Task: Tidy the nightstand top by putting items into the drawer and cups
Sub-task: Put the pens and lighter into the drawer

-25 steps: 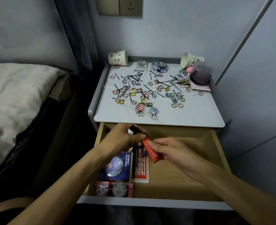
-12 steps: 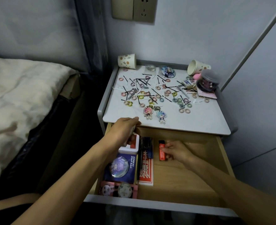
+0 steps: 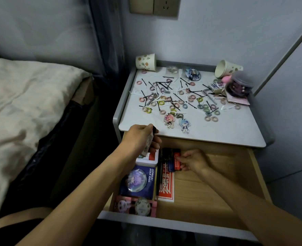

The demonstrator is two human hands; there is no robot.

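Table [image 3: 217, 134] grey-white. Drawer [image 3: 208, 192] pale wood. Lighter [image 3: 177, 161] orange-red. Small bottle [image 3: 150, 141] white, black cap. Cups [image 3: 145, 62] cream, flower print. Hair ties [image 3: 208, 118] pastel pink, lilac, green. Hairpins [image 3: 164, 82] black. Card box [image 3: 165, 189] red, white characters.

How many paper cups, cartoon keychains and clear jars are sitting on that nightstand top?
Paper cups: 2 (one upright, one tipped on its side)
Cartoon keychains: 2 (one pink-haired, one blue-haired)
Clear jars: 1
Total: 5
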